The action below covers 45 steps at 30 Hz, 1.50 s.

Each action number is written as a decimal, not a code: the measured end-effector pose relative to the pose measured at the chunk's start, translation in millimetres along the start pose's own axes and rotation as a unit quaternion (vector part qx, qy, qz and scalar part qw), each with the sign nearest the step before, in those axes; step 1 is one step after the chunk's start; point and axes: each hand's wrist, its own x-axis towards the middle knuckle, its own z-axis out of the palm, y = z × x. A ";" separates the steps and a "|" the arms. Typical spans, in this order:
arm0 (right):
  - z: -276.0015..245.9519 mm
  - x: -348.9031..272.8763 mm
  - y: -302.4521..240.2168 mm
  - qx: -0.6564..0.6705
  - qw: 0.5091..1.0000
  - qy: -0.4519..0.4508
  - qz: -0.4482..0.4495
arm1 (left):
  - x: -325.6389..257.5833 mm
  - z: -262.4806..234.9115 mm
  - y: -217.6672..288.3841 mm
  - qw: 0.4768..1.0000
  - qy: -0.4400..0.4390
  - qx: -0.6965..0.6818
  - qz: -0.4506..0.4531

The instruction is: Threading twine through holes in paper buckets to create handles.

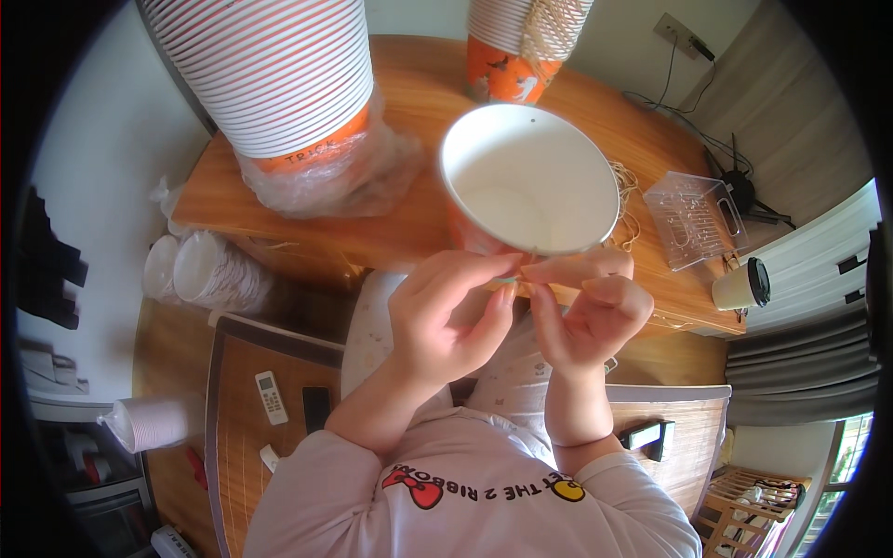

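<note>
A large paper bucket, white inside and orange outside, stands on the wooden table in front of me, its mouth tilted toward me. A small dark hole shows near its far rim. Just below the near rim my left hand and my right hand meet, thumbs and forefingers pinched with the tips almost touching. Something thin seems to lie between the fingertips, too small to name. Beside the bucket's right side is a loose pile of tan cords.
A tall stack of paper buckets in clear plastic rises at left; another stack, draped with twisted cords, stands behind. On the right are a clear plastic tray and a lidded cup. A remote control and a phone lie beside me.
</note>
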 end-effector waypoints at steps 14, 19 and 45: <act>-0.5 -6.4 4.0 -0.026 0.999 0.025 -0.003 | -3.1 1.8 1.7 1.000 -0.002 -0.011 -0.029; 3.6 -7.1 5.2 -0.029 0.998 0.051 -0.037 | -8.1 3.2 1.5 0.993 -0.003 -0.051 -0.109; 7.3 -20.4 -1.4 -0.056 0.994 0.090 0.024 | -4.2 5.7 0.9 0.998 -0.018 0.022 -0.049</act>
